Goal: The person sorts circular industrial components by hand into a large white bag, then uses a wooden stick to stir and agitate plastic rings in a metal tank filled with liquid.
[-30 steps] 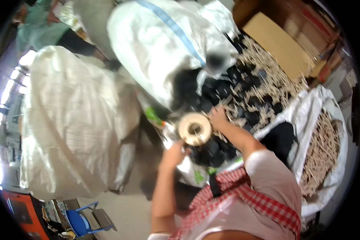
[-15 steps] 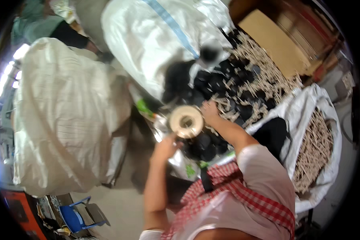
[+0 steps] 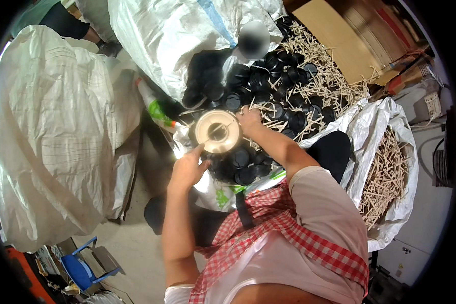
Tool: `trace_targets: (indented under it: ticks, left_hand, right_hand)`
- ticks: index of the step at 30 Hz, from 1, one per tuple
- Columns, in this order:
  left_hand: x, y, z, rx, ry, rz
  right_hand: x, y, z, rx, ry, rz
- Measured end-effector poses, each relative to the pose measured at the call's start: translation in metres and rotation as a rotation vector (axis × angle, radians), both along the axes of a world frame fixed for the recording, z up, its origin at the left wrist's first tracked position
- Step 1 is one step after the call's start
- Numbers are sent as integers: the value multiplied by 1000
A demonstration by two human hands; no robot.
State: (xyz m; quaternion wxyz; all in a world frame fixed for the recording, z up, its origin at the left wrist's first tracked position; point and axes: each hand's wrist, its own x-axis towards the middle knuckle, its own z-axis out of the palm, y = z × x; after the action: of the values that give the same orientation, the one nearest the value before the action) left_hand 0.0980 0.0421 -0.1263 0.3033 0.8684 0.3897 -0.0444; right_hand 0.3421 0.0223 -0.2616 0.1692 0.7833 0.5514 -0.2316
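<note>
A cream, ring-shaped round piece (image 3: pixel 231 133) with a dark middle hole sits in front of me, above several black round caps (image 3: pixel 242 158). My left hand (image 3: pixel 186 167) is at its lower left edge, the index finger stretched toward the rim and the thumb apart; I see nothing held. Just off the right side of the ring is my right hand (image 3: pixel 250 121), its fingers bent and close together beside black caps and small beige sticks (image 3: pixel 334 76). What those fingers grip, if anything, is hidden. What lies under the ring does not show.
A big white sack (image 3: pixel 157 45) with a blue stripe stands beyond the caps. Another pale sack (image 3: pixel 55 137) fills the left. At right, an open white sack (image 3: pixel 408 202) holds beige sticks. A cardboard box (image 3: pixel 334 38) lies back right; a blue chair (image 3: pixel 78 266) stands lower left.
The whole view has shifted, so the scene sits further left and higher. My left index finger now points out and its thumb stands apart. My right hand stays beside the ring.
</note>
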Motion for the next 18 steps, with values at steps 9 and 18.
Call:
trace_targets:
  ticks: [9,18]
  left_hand:
    - [-5,5,-8,30,38,-25]
    - [-6,0,10,-29,-16,46]
  right_hand:
    - [3,-15,-16,155,27,-16]
    - [37,-49,57,339,134,-217]
